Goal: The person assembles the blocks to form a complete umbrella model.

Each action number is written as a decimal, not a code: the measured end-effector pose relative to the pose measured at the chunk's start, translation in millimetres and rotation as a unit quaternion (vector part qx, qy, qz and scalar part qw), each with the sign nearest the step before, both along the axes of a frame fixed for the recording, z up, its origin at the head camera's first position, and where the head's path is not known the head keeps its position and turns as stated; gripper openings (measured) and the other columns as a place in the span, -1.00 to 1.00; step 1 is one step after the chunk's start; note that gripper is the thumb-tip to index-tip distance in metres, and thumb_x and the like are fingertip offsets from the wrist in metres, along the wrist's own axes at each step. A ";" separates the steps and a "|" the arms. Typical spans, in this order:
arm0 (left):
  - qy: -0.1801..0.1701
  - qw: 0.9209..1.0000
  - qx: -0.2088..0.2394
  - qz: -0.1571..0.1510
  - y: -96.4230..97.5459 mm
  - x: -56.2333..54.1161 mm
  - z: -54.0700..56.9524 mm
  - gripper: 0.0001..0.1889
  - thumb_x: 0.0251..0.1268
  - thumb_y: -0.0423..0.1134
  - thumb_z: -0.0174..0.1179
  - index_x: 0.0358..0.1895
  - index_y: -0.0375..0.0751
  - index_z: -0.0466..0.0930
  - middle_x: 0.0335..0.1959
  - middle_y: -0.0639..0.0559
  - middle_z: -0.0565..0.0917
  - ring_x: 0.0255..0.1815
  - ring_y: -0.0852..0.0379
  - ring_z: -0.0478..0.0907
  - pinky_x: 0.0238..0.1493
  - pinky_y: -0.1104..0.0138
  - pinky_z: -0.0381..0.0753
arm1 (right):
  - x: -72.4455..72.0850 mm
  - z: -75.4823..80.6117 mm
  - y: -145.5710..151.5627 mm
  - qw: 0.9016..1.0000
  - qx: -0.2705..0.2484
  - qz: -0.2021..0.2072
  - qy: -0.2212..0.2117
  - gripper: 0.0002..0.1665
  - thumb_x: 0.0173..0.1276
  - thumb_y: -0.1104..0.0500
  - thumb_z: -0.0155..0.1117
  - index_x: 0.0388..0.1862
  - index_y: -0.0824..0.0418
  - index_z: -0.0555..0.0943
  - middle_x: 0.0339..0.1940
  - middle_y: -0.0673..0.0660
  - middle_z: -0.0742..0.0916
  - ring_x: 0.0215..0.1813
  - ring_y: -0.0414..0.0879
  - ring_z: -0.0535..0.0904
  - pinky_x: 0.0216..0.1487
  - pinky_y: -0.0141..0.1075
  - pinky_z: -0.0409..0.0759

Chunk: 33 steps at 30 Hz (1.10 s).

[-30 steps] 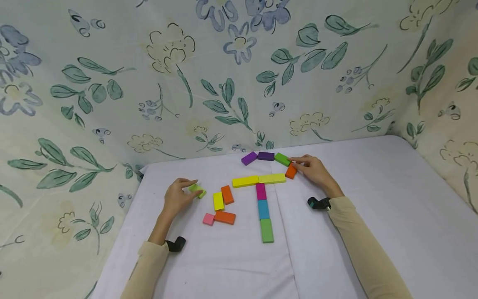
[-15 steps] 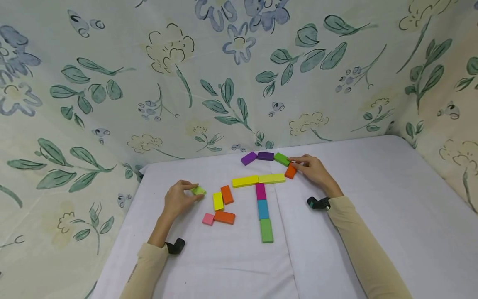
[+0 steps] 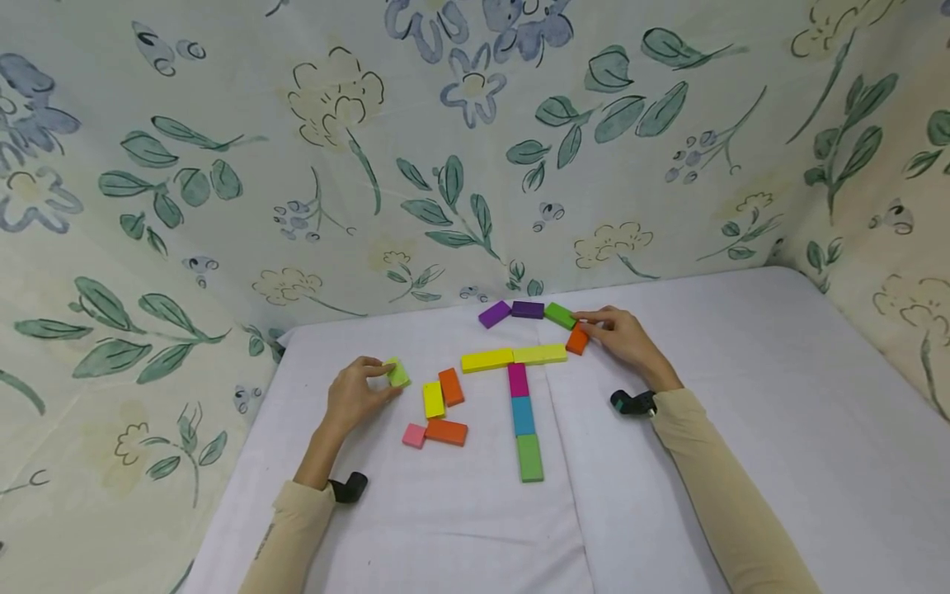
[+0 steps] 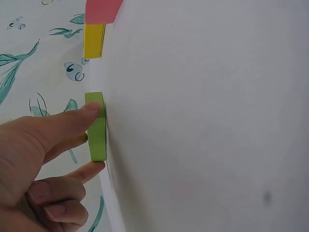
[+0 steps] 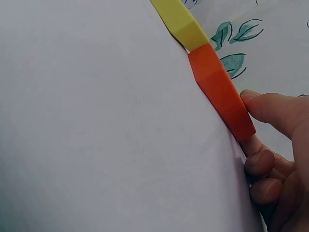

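Observation:
My left hand [image 3: 355, 398] pinches a light green block [image 3: 399, 374] between thumb and finger at the left of the table. In the left wrist view the thumb lies against the face of this block [image 4: 98, 140] and a fingertip touches its end. On the right side, my right hand [image 3: 622, 338] holds a small orange block [image 3: 576, 340] by thumb and finger, just below a green block [image 3: 560, 316]. From the right wrist the orange block [image 5: 222, 94] appears with its far end against a yellow block [image 5: 186, 24].
A purple block [image 3: 495, 314] and a dark purple one [image 3: 528, 310] continue the arc leftward. Two yellow blocks [image 3: 486, 360] form a bar above a magenta, blue and green column [image 3: 523, 416]. Loose orange, yellow and pink blocks [image 3: 447, 433] lie left of it. A flowered cloth hangs behind.
The light green block has turned clockwise in my left hand, its long side now steeper in the head view. My right hand and the other blocks stay in place.

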<state>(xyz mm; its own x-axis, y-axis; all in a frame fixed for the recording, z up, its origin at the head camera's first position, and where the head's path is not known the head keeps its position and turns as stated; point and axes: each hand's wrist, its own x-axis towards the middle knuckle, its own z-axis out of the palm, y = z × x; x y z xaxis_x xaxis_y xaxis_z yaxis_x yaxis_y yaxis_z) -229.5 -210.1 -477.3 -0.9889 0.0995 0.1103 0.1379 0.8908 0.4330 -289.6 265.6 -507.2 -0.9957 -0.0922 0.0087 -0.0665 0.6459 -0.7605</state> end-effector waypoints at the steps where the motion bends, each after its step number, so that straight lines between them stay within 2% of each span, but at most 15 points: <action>1: -0.001 1.000 0.001 -0.001 0.2 -0.2 0.1 -0.51 0.16 -0.15 0.55 0.17 -0.21 0.74 0.16 -0.28 0.68 0.16 -0.30 0.61 0.17 -0.13 0.60 | 0.1 0.0 0.1 1.000 0.000 0.000 0.001 -0.57 0.58 0.04 0.23 0.34 0.08 0.66 -0.01 0.23 0.63 -0.10 0.06 0.38 -0.19 -0.19 0.27; 5: -0.011 1.000 0.014 -0.007 2.9 -3.0 0.6 -0.51 0.19 -0.15 0.53 0.19 -0.19 0.73 0.22 -0.26 0.65 0.17 -0.27 0.60 0.16 -0.08 0.62 | 0.2 0.7 0.4 1.000 -0.002 -0.001 0.000 -0.58 0.58 0.02 0.24 0.33 0.06 0.66 -0.02 0.22 0.63 -0.11 0.05 0.38 -0.20 -0.20 0.28; 9: -0.010 0.999 0.024 -0.025 9.7 -11.5 3.4 -0.52 0.21 -0.15 0.52 0.20 -0.16 0.73 0.24 -0.24 0.65 0.18 -0.26 0.59 0.14 -0.04 0.65 | 0.2 0.9 1.3 1.000 -0.005 -0.001 -0.002 -0.58 0.58 0.02 0.24 0.33 0.07 0.66 -0.01 0.22 0.63 -0.12 0.04 0.38 -0.23 -0.21 0.28; 13: 0.001 0.998 0.027 -0.058 19.7 -26.2 8.8 -0.54 0.23 -0.14 0.50 0.20 -0.14 0.73 0.24 -0.22 0.66 0.18 -0.24 0.60 0.10 -0.02 0.69 | 0.3 0.5 1.6 1.000 -0.003 -0.003 -0.002 -0.57 0.58 0.01 0.23 0.34 0.07 0.66 -0.02 0.22 0.62 -0.13 0.04 0.37 -0.23 -0.22 0.28; 17: -0.006 0.996 0.028 -0.090 32.5 -42.8 15.7 -0.53 0.25 -0.13 0.49 0.23 -0.11 0.72 0.26 -0.18 0.65 0.22 -0.21 0.59 0.13 0.00 0.68 | 0.8 0.8 0.7 1.000 -0.007 -0.004 -0.005 -0.58 0.58 0.01 0.23 0.33 0.06 0.66 -0.02 0.21 0.62 -0.12 0.03 0.37 -0.23 -0.23 0.28; 26: -0.060 0.984 -0.004 -0.169 65.4 -78.5 25.8 -0.49 0.26 -0.14 0.49 0.29 -0.05 0.67 0.32 -0.10 0.62 0.29 -0.16 0.56 0.25 0.04 0.65 | 1.7 0.6 0.5 1.000 -0.019 -0.002 0.003 -0.60 0.56 0.03 0.26 0.30 0.08 0.69 -0.03 0.20 0.64 -0.16 0.03 0.37 -0.27 -0.27 0.29; 33: -0.093 0.975 -0.011 -0.202 82.0 -99.1 28.4 -0.52 0.28 -0.19 0.47 0.28 -0.03 0.69 0.33 -0.05 0.61 0.35 -0.12 0.51 0.32 0.03 0.59 | 0.0 -0.8 1.3 1.000 -0.015 -0.001 0.004 -0.60 0.56 0.03 0.26 0.30 0.07 0.69 -0.03 0.19 0.64 -0.16 0.02 0.37 -0.27 -0.27 0.29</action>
<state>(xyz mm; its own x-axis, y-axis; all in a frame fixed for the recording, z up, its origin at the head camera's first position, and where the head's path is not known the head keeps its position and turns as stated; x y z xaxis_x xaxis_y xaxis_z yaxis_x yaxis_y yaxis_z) -328.6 -128.1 -448.9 -0.8713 0.4850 -0.0743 0.4001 0.7899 0.4647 -289.6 267.0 -508.0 -0.9957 -0.0902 0.0199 -0.0720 0.6224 -0.7794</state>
